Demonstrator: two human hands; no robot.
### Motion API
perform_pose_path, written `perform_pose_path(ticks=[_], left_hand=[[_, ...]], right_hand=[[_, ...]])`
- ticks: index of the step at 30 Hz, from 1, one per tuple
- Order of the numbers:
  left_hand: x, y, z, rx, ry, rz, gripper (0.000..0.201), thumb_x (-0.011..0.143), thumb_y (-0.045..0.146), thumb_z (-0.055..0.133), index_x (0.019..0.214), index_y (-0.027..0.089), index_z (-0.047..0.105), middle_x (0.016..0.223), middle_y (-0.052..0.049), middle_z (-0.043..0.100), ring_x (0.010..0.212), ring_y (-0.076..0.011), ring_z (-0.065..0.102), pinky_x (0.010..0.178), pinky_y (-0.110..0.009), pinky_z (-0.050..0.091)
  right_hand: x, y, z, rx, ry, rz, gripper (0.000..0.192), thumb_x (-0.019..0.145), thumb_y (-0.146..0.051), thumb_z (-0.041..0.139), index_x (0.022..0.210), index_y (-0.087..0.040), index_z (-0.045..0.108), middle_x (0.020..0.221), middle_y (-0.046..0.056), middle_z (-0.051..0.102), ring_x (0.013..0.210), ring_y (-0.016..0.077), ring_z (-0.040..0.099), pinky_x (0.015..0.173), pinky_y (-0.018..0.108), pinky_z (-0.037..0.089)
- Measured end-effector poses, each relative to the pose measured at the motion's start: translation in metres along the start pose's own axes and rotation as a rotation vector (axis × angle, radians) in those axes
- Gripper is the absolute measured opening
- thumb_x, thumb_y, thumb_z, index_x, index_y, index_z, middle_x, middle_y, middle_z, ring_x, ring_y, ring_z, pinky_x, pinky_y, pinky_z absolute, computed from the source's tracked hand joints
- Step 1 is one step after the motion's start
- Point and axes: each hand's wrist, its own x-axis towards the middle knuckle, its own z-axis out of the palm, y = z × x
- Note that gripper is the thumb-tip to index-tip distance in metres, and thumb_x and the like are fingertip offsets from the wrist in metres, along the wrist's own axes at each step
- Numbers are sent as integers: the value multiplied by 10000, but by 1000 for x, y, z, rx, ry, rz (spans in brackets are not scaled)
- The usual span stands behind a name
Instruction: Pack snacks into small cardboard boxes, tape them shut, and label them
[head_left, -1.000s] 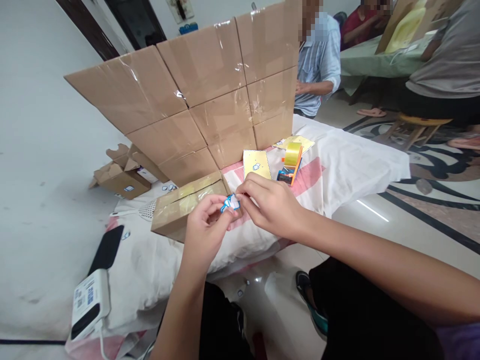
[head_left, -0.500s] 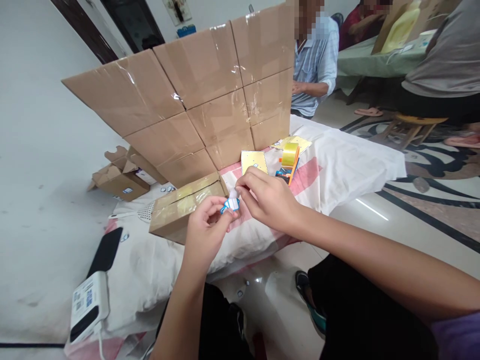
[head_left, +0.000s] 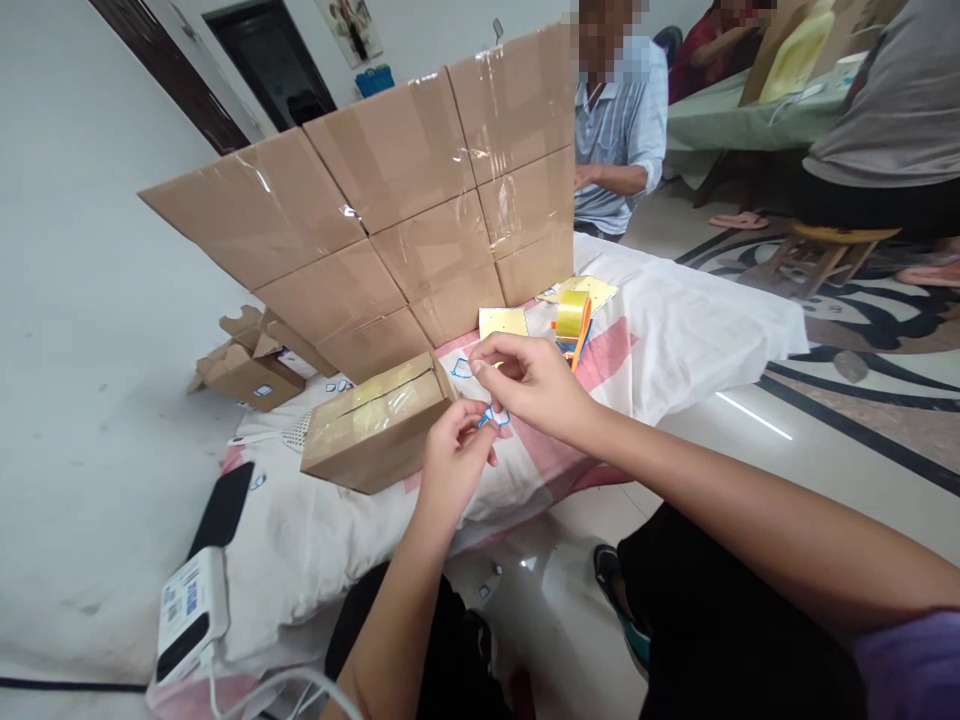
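Between the thumb and fingers of my left hand [head_left: 459, 450] is a small white paper cutout [head_left: 498, 414] with a blue edge. My right hand [head_left: 536, 385] hovers just above and beside it, thumb and forefinger pinched together. A second white, blue-edged piece [head_left: 461, 368] shows right by those right fingertips; whether they grip it or it lies on the cloth I cannot tell. Left of my hands sits a taped cardboard box [head_left: 379, 425]. Beyond my right hand stands an orange tape dispenser with a yellow roll [head_left: 573, 315], near a yellow speckled card [head_left: 502, 322].
A tall cardboard partition [head_left: 405, 210] stands across the cloth-covered table [head_left: 697, 310]. An opened carton [head_left: 251, 375], a black phone-like slab [head_left: 223, 508] and a white power strip [head_left: 193, 610] with a cable are at the left. A person [head_left: 619, 130] sits behind the partition.
Both hands have shifted slightly right in view. My right fingertips have moved up and away from the cutout in my left hand, and the second piece now shows beside them.
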Motion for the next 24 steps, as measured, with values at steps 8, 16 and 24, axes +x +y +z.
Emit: perform_pose_path(ticks=[8, 16, 24], left_hand=[[63, -44, 37, 35, 120, -139, 184, 737, 318, 640, 834, 171, 586, 546, 29, 565, 463, -117, 548, 484, -226, 427], [152, -64, 56, 352, 223, -226, 238, 927, 344, 635, 1026, 128, 649, 978, -55, 678, 830, -158, 656, 722, -309, 564], [189, -51, 75, 851, 215, -335, 357, 934, 370, 639, 1221, 160, 613, 1221, -96, 631, 1071, -231, 633, 907, -442, 551]], right_hand=[[17, 13, -10, 223, 177, 132, 237, 769, -188, 583, 998, -176, 644, 722, -25, 659, 615, 112, 609, 591, 229, 490], [44, 40, -44, 183, 384, 239, 81, 754, -240, 632, 786, -167, 646, 806, -4, 659, 511, 84, 532, 508, 233, 434], [51, 48, -67, 137, 472, 239, 45, 755, -197, 635, 783, -164, 646, 728, -18, 619, 693, 127, 581, 672, 252, 470]])
